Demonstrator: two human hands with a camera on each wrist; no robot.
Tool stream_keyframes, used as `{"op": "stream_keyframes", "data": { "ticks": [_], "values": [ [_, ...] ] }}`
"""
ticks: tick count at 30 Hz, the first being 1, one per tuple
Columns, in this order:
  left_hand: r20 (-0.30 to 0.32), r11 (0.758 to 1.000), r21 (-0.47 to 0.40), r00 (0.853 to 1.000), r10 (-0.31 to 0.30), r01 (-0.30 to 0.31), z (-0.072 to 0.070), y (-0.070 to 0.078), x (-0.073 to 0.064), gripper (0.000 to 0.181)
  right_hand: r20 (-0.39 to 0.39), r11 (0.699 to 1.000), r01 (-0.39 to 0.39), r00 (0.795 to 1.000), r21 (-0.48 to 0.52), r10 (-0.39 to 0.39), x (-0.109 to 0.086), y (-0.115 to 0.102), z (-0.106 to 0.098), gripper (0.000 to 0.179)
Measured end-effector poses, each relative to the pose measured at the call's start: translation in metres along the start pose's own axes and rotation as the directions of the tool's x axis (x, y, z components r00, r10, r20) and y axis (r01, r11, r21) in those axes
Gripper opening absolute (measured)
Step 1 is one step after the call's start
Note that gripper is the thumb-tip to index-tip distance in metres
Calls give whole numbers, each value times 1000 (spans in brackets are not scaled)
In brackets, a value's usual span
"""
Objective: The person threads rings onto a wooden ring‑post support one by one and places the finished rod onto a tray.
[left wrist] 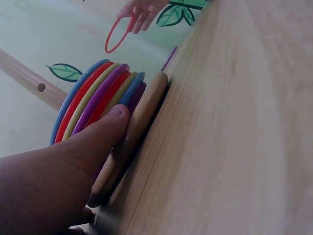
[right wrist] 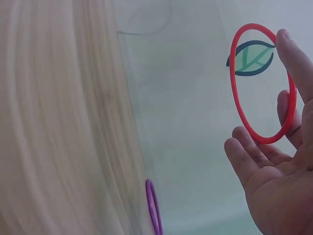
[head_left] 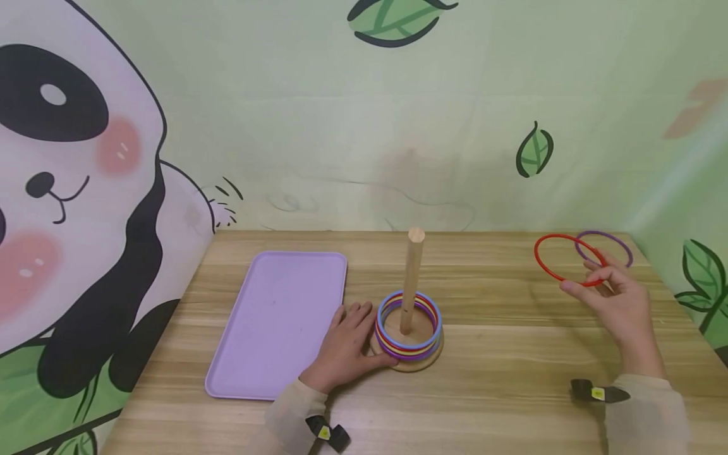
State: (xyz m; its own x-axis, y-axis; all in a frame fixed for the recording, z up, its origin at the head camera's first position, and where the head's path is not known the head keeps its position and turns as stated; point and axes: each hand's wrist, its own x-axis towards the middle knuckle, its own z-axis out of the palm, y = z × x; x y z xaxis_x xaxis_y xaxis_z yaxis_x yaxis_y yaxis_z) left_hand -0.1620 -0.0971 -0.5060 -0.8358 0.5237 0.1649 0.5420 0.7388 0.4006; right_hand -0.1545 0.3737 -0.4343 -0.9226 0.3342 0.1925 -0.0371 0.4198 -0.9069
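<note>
My right hand (head_left: 622,303) pinches a thin red ring (head_left: 536,253) between thumb and fingers, raised above the right side of the table. In the right wrist view the red ring (right wrist: 234,83) stands tilted against the wall, other fingers spread below it. My left hand (head_left: 347,344) holds the left edge of a round wooden stand (head_left: 418,365), its thumb along the front against the base and lowest rings. The stand's upright peg (head_left: 414,265) passes through a stack of blue, red, yellow and purple rings (left wrist: 90,93). Part of the left fingers is hidden in the left wrist view.
A purple ring (head_left: 628,249) lies near the table's back right corner, partly behind the red one. Left of the stand lies a lilac tray (head_left: 279,322). The wooden table (head_left: 489,379) meets a painted wall (head_left: 318,126) with a panda and leaves.
</note>
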Motion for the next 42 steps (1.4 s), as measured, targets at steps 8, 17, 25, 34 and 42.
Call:
{"op": "stream_keyframes", "data": {
  "ticks": [8,17,25,34,42],
  "values": [
    [7,1000,-13,1000,-7,7,1,0,-1,103,13,1000,14,1000,-9,-13,0,-6,2,35],
    [10,1000,-14,1000,-2,2,1,2,1,104,19,999,-12,1000,-53,13,1,-19,0,40],
    [5,1000,-3,1000,-9,9,1,0,-1,104,31,999,18,999,-49,-17,7,-41,3,37],
    [11,1000,0,1000,-6,6,0,-1,0,104,19,998,66,998,10,-66,8,-55,9,32],
    [8,1000,0,1000,-8,8,1,-1,-1,104,46,909,126,987,398,-157,8,-68,15,19]
  ]
}}
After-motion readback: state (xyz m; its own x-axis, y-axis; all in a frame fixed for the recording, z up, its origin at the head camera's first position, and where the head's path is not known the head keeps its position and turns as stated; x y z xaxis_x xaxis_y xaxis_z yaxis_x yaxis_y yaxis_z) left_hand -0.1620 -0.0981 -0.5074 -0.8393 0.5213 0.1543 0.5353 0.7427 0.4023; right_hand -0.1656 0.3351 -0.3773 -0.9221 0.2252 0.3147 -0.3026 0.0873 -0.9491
